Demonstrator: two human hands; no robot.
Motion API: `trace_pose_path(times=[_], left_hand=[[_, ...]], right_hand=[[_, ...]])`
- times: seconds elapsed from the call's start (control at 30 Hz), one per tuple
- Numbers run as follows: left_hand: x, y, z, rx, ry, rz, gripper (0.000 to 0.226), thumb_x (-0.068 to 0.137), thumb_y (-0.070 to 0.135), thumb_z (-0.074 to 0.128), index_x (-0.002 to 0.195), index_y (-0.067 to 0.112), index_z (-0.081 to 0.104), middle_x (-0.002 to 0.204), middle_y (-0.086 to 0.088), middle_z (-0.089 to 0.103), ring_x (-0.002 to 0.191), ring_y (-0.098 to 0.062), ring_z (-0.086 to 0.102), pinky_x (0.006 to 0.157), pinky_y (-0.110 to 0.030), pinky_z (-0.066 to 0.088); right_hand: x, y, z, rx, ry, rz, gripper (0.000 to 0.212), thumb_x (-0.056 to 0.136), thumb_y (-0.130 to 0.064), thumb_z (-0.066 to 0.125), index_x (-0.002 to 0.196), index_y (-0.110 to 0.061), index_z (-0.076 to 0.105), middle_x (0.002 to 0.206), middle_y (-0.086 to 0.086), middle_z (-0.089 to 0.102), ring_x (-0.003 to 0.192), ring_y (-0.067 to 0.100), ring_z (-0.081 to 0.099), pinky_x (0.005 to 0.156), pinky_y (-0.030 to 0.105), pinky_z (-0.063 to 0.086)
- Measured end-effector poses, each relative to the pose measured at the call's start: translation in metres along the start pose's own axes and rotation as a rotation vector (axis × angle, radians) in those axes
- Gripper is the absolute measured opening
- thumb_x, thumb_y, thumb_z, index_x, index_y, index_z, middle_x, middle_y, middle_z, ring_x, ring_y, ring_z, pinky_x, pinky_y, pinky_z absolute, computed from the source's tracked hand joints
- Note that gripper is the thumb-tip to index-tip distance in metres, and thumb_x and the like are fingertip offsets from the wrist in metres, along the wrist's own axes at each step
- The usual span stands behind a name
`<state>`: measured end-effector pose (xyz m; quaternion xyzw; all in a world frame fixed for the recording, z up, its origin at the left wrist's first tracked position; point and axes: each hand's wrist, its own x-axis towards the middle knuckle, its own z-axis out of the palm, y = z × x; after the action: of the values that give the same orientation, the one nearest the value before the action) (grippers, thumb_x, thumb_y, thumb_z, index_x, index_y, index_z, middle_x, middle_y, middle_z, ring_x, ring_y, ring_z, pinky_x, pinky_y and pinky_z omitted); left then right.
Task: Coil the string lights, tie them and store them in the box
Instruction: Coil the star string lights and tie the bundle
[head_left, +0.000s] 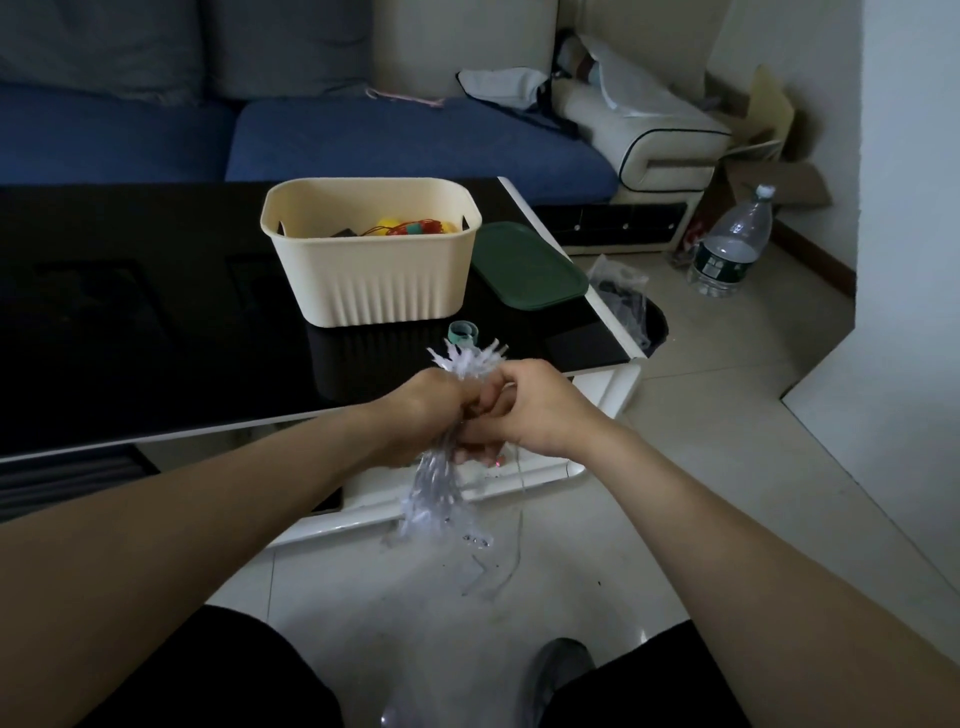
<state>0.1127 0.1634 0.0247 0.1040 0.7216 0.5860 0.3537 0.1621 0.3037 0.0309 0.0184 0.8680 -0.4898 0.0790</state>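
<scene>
Coiling looks done | my left hand (426, 415) grips the bunched silvery-white string lights (441, 483) mid-bundle | my right hand (535, 410) pinches the bundle beside it, seemingly tying | storing left: ribbed cream plastic box (374, 280) sits beyond both hands, open.

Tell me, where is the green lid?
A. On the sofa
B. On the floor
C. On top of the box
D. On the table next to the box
D: the green lid lies flat on the black table, just right of the open cream box.
</scene>
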Motion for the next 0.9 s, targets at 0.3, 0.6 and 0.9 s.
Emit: trace_pose_path(times=[0.3,0.6,0.9], left_hand=[[0.001,-0.001,-0.007,0.150,0.047,-0.024,0.042,0.102,0.016,0.042,0.061,0.008,0.046,0.045,-0.005,0.045,0.036,-0.018,0.035,0.042,-0.021,0.028],[0.007,0.003,-0.017,-0.282,0.255,-0.040,0.026,0.104,0.017,0.038,0.079,0.015,0.044,0.058,-0.003,0.044,0.042,-0.015,0.035,0.049,-0.025,0.028],[0.004,-0.001,-0.005,-0.123,0.053,-0.015,0.034,0.105,0.027,0.038,0.079,0.011,0.053,0.058,-0.004,0.051,0.044,-0.018,0.043,0.050,-0.029,0.033]], right_hand=[[0.001,0.015,-0.017,-0.341,-0.070,0.100,0.018,0.077,-0.020,0.085,0.075,-0.026,0.068,0.085,-0.011,0.064,0.085,0.009,0.061,0.077,0.028,0.049],[-0.003,0.015,-0.023,0.562,0.100,0.362,0.049,0.088,-0.009,0.075,0.130,-0.011,0.049,0.073,0.003,0.076,0.061,0.020,0.068,0.075,0.038,0.063],[0.003,0.000,-0.012,0.682,0.295,0.154,0.038,0.082,-0.007,0.080,0.114,-0.015,0.064,0.094,0.008,0.075,0.067,0.012,0.069,0.072,0.032,0.058]])
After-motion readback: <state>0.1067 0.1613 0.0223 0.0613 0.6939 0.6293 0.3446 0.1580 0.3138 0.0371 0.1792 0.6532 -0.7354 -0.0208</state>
